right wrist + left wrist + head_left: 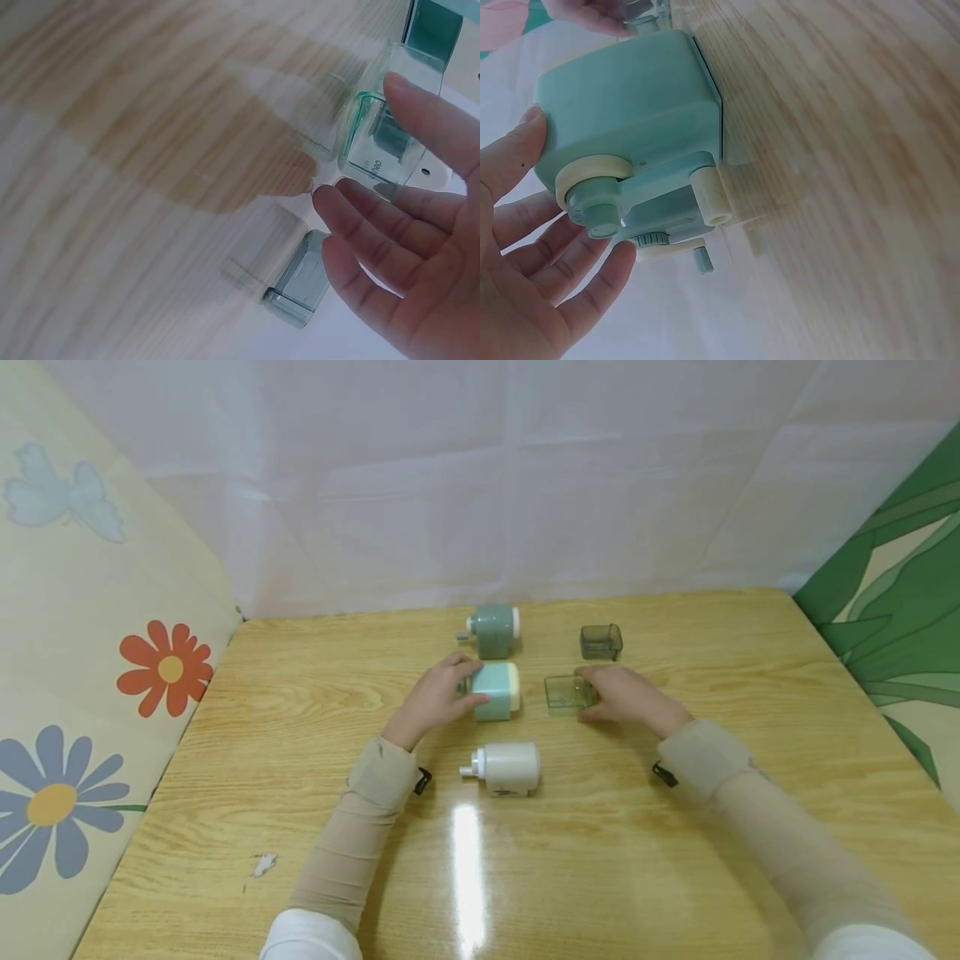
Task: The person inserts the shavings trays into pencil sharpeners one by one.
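A mint pencil sharpener with a cream rim (492, 690) (630, 109) stands mid-table. The left hand (437, 700) (525, 277) grips its body from the left, thumb on one side and fingers on the other. To its right, the right hand (628, 697) (424, 244) holds a clear green-tinted drawer (564, 693) (369, 154) between thumb and fingers, its open side up in the head view. A gap separates drawer and sharpener there. The drawer's far end is hidden by the right hand.
Behind the mint sharpener stands a dark green one (495, 631); a cream one (512, 768) sits nearer the front. A smoky clear drawer (598, 643) (300, 281) lies behind the right hand. White cloth hangs past the wooden table's (315, 693) back edge.
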`<state>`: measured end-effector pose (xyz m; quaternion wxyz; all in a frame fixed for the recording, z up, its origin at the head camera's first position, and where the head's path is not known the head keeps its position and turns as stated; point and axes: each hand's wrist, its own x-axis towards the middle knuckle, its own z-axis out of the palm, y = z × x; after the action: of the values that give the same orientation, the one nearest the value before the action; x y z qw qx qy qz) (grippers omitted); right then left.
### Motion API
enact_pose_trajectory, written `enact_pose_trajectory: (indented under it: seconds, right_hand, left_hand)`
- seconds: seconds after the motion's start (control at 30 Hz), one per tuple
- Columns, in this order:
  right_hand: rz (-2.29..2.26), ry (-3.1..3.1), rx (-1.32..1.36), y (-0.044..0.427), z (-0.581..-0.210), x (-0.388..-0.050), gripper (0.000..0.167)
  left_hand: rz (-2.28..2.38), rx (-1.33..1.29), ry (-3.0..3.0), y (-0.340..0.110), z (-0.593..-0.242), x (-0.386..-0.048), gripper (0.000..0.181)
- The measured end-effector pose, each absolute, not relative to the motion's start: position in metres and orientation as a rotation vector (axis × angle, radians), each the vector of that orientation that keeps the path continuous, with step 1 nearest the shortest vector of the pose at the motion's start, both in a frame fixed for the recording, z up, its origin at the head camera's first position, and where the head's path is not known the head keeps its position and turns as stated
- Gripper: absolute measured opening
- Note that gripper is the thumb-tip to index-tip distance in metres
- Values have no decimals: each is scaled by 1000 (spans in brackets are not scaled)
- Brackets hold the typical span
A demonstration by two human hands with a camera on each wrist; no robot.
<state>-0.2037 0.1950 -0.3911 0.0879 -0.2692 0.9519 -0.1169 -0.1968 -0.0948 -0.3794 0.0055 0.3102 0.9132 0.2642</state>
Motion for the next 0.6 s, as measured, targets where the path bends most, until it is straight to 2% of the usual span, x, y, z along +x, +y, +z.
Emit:
enact_pose_trajectory:
  seconds: [0.6]
  right_hand:
    - [-342, 2816, -800, 188, -391, -205, 70]
  left_hand:
    - [835, 973, 2866, -95, -380, -196, 55]
